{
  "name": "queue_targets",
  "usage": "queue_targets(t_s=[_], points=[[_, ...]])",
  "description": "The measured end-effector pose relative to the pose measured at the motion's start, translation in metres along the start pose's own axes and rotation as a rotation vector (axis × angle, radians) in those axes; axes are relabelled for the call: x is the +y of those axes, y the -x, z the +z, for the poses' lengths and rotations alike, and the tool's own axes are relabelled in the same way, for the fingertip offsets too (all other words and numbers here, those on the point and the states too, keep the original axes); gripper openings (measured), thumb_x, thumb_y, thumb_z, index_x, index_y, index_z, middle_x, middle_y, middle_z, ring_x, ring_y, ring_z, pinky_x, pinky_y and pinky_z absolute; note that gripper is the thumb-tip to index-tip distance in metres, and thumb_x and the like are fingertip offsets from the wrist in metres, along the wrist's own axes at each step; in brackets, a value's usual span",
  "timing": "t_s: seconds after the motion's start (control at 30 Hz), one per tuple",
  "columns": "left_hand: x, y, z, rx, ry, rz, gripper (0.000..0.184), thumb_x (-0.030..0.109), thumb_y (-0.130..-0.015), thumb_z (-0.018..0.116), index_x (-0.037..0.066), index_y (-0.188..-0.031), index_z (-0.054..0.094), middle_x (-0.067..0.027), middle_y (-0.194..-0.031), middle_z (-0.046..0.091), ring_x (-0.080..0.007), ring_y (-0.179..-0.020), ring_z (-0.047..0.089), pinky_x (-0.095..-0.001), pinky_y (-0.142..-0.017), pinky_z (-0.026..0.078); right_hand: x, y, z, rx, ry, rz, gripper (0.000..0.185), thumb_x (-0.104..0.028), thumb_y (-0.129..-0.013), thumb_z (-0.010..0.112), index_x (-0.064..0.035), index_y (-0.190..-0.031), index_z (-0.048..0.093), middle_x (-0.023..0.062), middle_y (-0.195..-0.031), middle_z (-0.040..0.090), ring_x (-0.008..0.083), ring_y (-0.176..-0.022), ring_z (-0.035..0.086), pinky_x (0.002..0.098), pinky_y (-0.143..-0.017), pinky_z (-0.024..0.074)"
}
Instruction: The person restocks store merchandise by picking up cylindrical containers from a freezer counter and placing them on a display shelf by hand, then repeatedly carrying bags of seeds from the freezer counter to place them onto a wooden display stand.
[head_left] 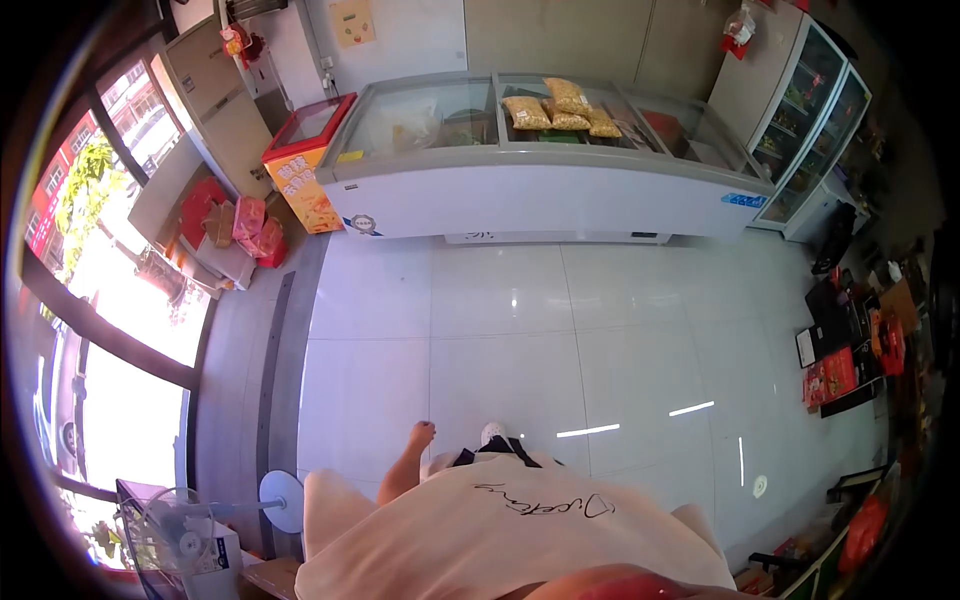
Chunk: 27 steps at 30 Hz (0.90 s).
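My left hand [424,433] hangs beside my body, over the tiled floor [500,330], with its fingers curled in. Nothing shows in it. Neither a handle nor any other object touches it. My right hand does not appear; a blurred reddish shape [625,588] lies close to the camera at the bottom edge, and I cannot make out what it is. A long white chest freezer [540,195] with glass lids stands ahead, well beyond my reach. Several clear bags of yellowish food [567,97] are piled on its middle lid.
A small orange-and-red freezer [305,190] adjoins the long one at left. Red boxes and bags [260,230] sit by the glass shopfront. A fan [190,540] stands near left. At right are a glass-door fridge [790,120] and stacked boxes [835,375].
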<state>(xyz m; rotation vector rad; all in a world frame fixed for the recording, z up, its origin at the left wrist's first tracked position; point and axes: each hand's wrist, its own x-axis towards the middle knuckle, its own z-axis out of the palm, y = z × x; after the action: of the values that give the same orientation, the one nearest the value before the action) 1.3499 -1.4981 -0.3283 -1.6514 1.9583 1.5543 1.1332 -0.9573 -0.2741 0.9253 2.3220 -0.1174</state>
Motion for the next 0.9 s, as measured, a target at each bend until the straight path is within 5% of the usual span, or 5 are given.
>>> queue_targets(t_s=[0.27,0.4,0.6,0.83,0.9], points=[[0.233,-0.086,0.034,-0.190,0.042,0.450,0.031,0.028,-0.084,0.054,0.007,-0.106,0.060,-0.0105,-0.090,0.066,-0.0210,-0.077,0.062,-0.0327,-0.070,0.049,-0.224,0.036,-0.024,-0.096,-0.262,-0.460,0.044,-0.037,-0.078,0.051,-0.0088,-0.111,0.057,0.0193,-0.119,0.051,0.0411,-0.116,0.042,0.0588,-0.097,0.0277],[0.247,-0.122,0.057,-0.250,-0.054,0.587,0.027,0.018,-0.084,0.054,0.001,-0.104,0.060,-0.0113,-0.091,0.064,-0.0175,-0.079,0.061,-0.0295,-0.067,0.050,-0.287,0.018,-0.039,-0.145,-0.222,-0.472,0.044,-0.037,-0.077,0.050,-0.0072,-0.108,0.058,0.0201,-0.117,0.053,0.0413,-0.114,0.044,0.0585,-0.096,0.0283],[0.167,-0.167,0.028,-0.339,-0.306,-0.121,0.029,0.028,-0.078,0.055,0.002,-0.083,0.068,-0.0153,-0.086,0.067,-0.0270,-0.074,0.063,-0.0362,-0.069,0.050,-0.369,-0.064,-0.063,-0.229,-0.057,-0.315,0.043,-0.036,-0.077,0.049,-0.0049,-0.104,0.061,0.0213,-0.112,0.056,0.0416,-0.111,0.048,0.0581,-0.096,0.0292],[0.231,-0.203,-0.055,-0.153,-0.341,-0.324,0.027,0.025,-0.078,0.055,0.005,-0.090,0.067,-0.0176,-0.090,0.066,-0.0324,-0.081,0.062,-0.0377,-0.073,0.050,-0.602,-0.154,-0.078,-0.300,-0.239,-0.856,0.043,-0.035,-0.076,0.048,-0.0022,-0.099,0.063,0.0228,-0.107,0.059,0.0420,-0.107,0.052,0.0577,-0.095,0.0302],[0.262,-0.243,-0.055,-0.080,-0.346,-0.265,0.026,0.024,-0.078,0.055,0.005,-0.092,0.066,-0.0183,-0.091,0.065,-0.0339,-0.083,0.062,-0.0382,-0.074,0.050,-0.686,-0.139,-0.113,-0.201,-0.182,-0.745,0.037,-0.032,-0.075,0.049,-0.0030,-0.093,0.064,0.0202,-0.102,0.061,0.0400,-0.102,0.053,0.0433,-0.091,0.0397]])
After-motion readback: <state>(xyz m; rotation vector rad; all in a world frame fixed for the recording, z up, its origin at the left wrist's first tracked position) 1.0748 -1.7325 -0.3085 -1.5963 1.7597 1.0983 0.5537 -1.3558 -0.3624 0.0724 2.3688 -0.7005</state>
